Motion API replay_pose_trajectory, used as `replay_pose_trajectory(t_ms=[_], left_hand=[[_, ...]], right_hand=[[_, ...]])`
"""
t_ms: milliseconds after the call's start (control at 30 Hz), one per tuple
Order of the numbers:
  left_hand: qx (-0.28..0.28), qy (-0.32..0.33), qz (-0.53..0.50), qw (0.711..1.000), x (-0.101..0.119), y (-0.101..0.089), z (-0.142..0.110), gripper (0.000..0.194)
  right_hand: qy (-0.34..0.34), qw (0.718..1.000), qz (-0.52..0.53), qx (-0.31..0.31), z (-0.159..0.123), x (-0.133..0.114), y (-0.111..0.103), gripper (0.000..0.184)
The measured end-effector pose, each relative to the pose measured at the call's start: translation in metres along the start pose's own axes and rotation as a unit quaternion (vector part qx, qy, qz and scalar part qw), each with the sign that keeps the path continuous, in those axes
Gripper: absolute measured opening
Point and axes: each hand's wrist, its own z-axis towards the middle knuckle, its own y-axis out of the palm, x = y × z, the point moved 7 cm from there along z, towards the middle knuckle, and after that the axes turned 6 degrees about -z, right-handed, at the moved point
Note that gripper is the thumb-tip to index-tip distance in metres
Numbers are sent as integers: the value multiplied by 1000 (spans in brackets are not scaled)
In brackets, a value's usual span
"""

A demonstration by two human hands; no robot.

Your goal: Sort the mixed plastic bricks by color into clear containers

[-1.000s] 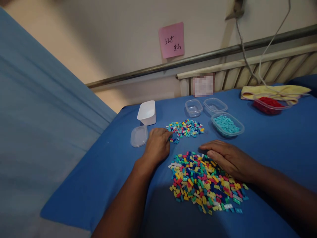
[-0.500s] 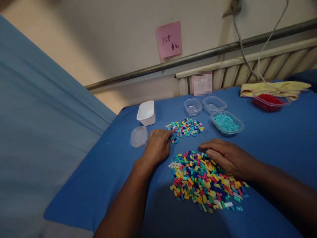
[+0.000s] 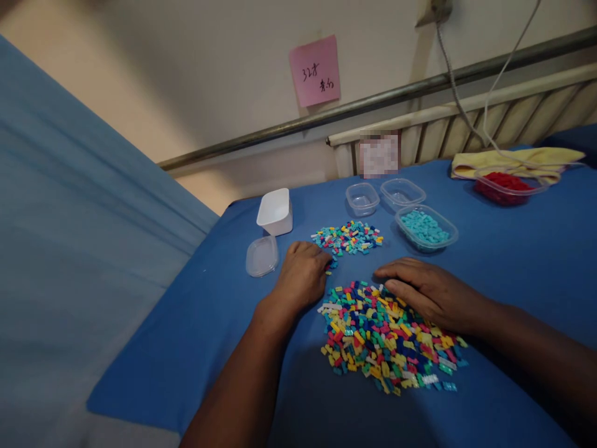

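Observation:
My left hand (image 3: 302, 275) lies palm down on the blue cloth (image 3: 209, 323), its fingers curled over a few bricks at the near left end of the small pile of mostly teal bricks (image 3: 347, 238). What its fingertips hold is hidden. My right hand (image 3: 426, 291) rests flat, fingers stretched out, on the far right edge of the large pile of mixed coloured bricks (image 3: 385, 339). A clear tub of light-blue bricks (image 3: 425, 227) sits just beyond the right hand.
A white tub (image 3: 275, 211) and a clear lid (image 3: 262, 256) stand left of the small pile. Two clear empty tubs (image 3: 362, 199) (image 3: 402, 193) sit at the back. A tub of red bricks (image 3: 504, 186) and a yellow cloth (image 3: 513, 160) lie far right.
My left hand has pulled its pointing finger back and curled its fingers over the bricks at the small pile's near end. The right hand has barely moved.

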Motion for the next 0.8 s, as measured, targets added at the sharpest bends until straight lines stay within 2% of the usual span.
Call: replay_pose_trajectory(t_ms=[167, 300, 367, 467, 567, 600, 667, 733, 800], left_hand=[[-34, 38, -63, 997, 10, -6, -5, 29], [4, 6, -110, 994, 0, -14, -9, 36], [5, -2, -118, 993, 2, -11, -8, 37], [-36, 10, -114, 993, 16, 1, -5, 35], [-53, 32, -172, 983, 25, 2, -6, 36], [-37, 32, -202, 978, 23, -2, -6, 38], [30, 0, -231, 973, 4, -11, -8, 40], [105, -76, -200, 971, -25, -18, -12, 35], [121, -138, -161, 970, -46, -14, -14, 32]], right_hand=[[5, 1000, 5, 4, 0, 0, 0, 33], [11, 1000, 5, -3, 0, 1, 1, 34], [12, 1000, 6, -4, 0, 2, 1, 34], [14, 1000, 10, -1, 0, 2, 2, 35], [13, 1000, 11, -2, 0, 2, 2, 35], [12, 1000, 11, -1, 0, 2, 2, 35], [12, 1000, 12, 2, 0, 2, 2, 34], [14, 1000, 13, 5, 0, 2, 1, 34], [14, 1000, 15, 6, 0, 2, 1, 34]])
